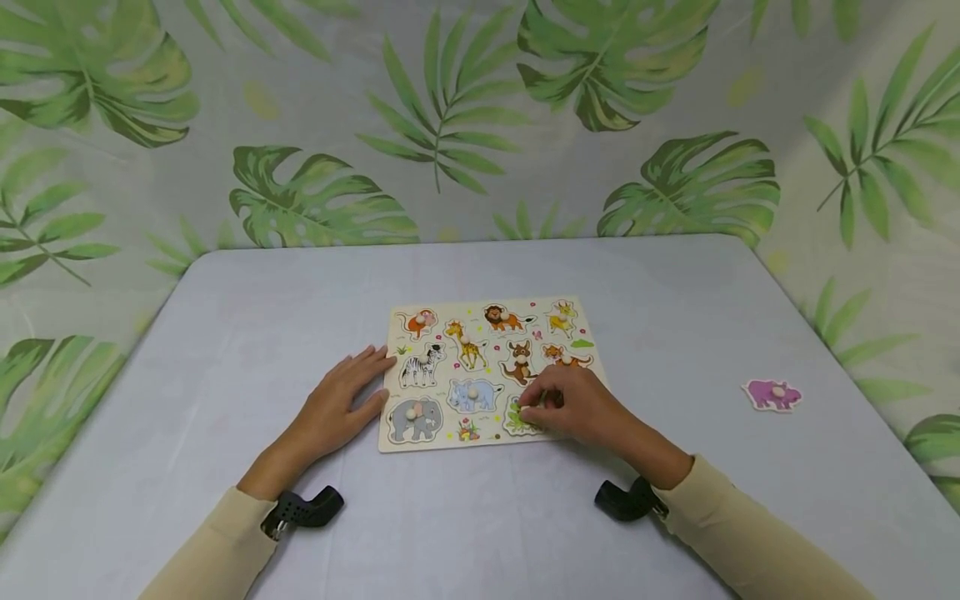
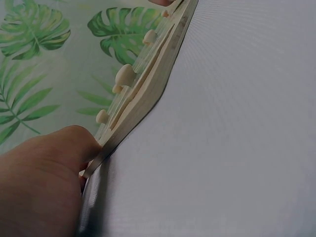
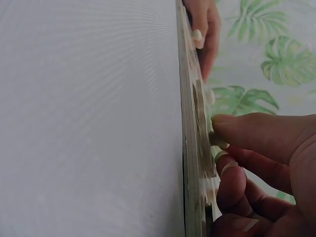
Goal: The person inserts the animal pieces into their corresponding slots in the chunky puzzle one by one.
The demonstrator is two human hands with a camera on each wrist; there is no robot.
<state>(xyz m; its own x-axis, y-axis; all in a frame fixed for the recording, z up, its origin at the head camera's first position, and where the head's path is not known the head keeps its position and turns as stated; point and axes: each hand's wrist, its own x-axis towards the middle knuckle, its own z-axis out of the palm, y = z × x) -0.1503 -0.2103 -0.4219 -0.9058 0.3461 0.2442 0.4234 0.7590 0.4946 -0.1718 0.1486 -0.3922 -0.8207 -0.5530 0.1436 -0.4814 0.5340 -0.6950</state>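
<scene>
A wooden peg puzzle board [image 1: 435, 442] with animal pieces lies flat on the table. At its lower right, my right hand [image 1: 581, 406] pinches the small knob [image 3: 219, 141] of a green puzzle piece [image 1: 514, 417] between thumb and finger. The piece is partly covered by the hand, so its animal cannot be made out. My left hand [image 1: 343, 400] lies beside the board's left edge, fingers extended and touching it. In the left wrist view its thumb [image 2: 74, 143] meets the board's corner. The elephant piece [image 1: 415, 419] is nearest that hand's thumb.
A purple hippo piece [image 1: 774, 395] with a knob lies apart on the right of the white-covered table [image 1: 480, 525]. Around the table hangs a leaf-print cloth [image 1: 480, 108]. Black wrist cameras [image 1: 318, 507] are strapped on both wrists.
</scene>
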